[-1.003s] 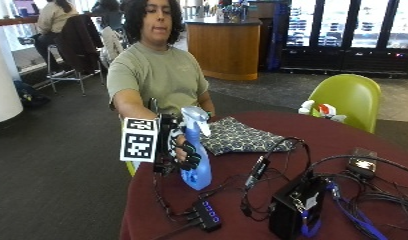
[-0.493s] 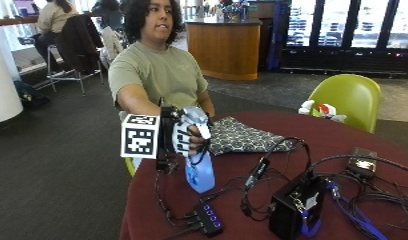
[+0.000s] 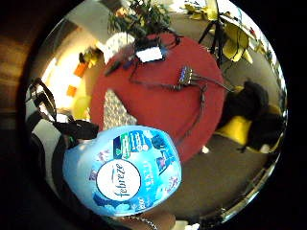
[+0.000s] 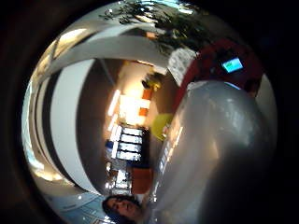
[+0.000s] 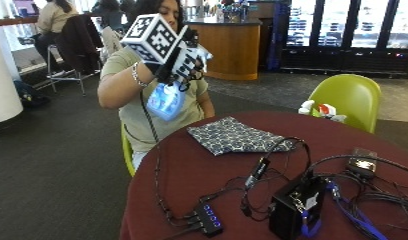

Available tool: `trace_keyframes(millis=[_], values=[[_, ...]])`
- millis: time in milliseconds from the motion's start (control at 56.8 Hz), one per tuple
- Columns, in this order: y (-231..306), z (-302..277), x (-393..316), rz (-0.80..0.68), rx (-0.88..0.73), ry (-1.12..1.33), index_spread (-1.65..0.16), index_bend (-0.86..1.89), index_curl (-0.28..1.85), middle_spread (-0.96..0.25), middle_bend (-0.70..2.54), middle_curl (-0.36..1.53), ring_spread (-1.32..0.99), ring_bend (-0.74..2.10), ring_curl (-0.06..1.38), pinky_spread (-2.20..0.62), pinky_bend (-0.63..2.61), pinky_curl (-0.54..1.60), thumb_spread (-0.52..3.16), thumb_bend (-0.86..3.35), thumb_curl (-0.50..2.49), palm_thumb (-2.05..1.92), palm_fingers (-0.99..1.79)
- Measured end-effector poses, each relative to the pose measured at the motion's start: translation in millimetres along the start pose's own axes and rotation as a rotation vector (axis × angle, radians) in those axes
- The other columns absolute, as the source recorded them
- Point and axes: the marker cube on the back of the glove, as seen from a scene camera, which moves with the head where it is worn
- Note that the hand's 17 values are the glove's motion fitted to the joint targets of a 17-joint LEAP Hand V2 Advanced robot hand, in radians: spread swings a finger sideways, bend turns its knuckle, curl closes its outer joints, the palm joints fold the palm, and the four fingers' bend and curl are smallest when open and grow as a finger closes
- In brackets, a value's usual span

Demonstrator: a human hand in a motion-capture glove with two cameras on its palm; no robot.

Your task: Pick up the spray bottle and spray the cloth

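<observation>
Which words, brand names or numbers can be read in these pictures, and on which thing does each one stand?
"febreze": on the white oval label of the blue spray bottle, which the right hand holds up above the table.
The smaller print on the bottle's label is too blurred to read.
The patterned cloth carries no text.

Round dark-red table (image 5: 364, 150). A folded patterned cloth (image 5: 234, 136) lies near its far edge; a black box (image 5: 294, 207), a USB hub (image 5: 207, 219) and tangled cables (image 5: 270, 170) occupy its near edge.
</observation>
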Motion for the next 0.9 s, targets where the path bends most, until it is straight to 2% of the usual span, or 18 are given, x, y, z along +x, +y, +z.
trace_keyframes(millis=[106,229,334,493,686,810,898], values=[[5.8,32.8,-22.5,0.024,-0.245,0.143,-0.27,0.37,0.54,-0.19,0.66,0.56,-0.20,0.75,0.50,-0.33,0.46,0.43,0.31,-0.03,0.70,0.96,1.41],[21.0,105.2,-32.5,0.101,-0.572,0.423,-0.27,0.37,0.55,-0.20,0.67,0.56,-0.21,0.75,0.50,-0.33,0.47,0.43,0.30,-0.03,0.72,0.96,1.40],[27.7,165.0,-19.9,0.148,-0.679,0.699,-0.27,0.36,0.56,-0.20,0.68,0.56,-0.21,0.76,0.50,-0.33,0.47,0.43,0.30,-0.03,0.74,0.96,1.39],[37.2,232.4,9.5,0.222,-0.814,0.854,-0.28,0.35,0.57,-0.20,0.68,0.56,-0.22,0.77,0.50,-0.33,0.47,0.43,0.30,-0.03,0.76,0.97,1.39],[34.4,258.7,12.5,0.236,-0.857,0.865,-0.28,0.34,0.58,-0.20,0.68,0.56,-0.22,0.77,0.49,-0.33,0.46,0.42,0.30,-0.03,0.78,0.97,1.39],[20.2,240.8,-27.5,0.170,-0.746,0.777,-0.28,0.34,0.59,-0.20,0.68,0.56,-0.22,0.76,0.49,-0.33,0.46,0.42,0.31,-0.03,0.79,0.97,1.39],[17.1,223.2,-72.2,0.061,-0.660,0.599,-0.28,0.33,0.59,-0.20,0.68,0.56,-0.22,0.76,0.49,-0.33,0.46,0.42,0.31,-0.03,0.79,0.96,1.39]])
